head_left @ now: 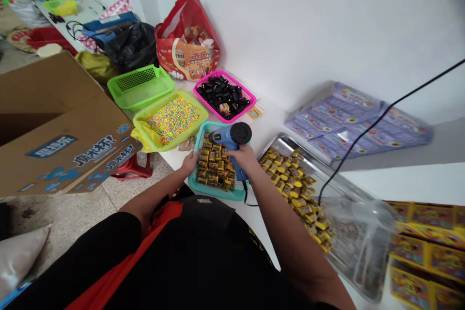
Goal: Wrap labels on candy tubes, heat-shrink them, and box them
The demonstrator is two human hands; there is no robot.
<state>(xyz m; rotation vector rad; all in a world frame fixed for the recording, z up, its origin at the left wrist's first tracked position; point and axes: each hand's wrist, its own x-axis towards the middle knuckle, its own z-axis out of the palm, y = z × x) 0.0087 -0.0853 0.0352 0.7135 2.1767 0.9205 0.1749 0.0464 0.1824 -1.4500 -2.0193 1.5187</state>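
Note:
A blue heat gun (227, 136) with a black round rear is gripped in my right hand (244, 159). Its nozzle points left over a turquoise basket (218, 193), which holds many small yellow-and-brown wrapped pieces (216, 167). At the basket's left rim is my left hand (190, 162), with its fingers closed on the edge. The heat gun's handle and dark cord hang over the basket's right side.
A metal tray (374, 290) with more yellow pieces lies at the right, near purple boxes (356, 116). Beyond the basket are a pink basket (250, 106) of black items, a yellow basket (199, 109) of colourful beads and a green basket (140, 105). A cardboard box (65, 140) stands left.

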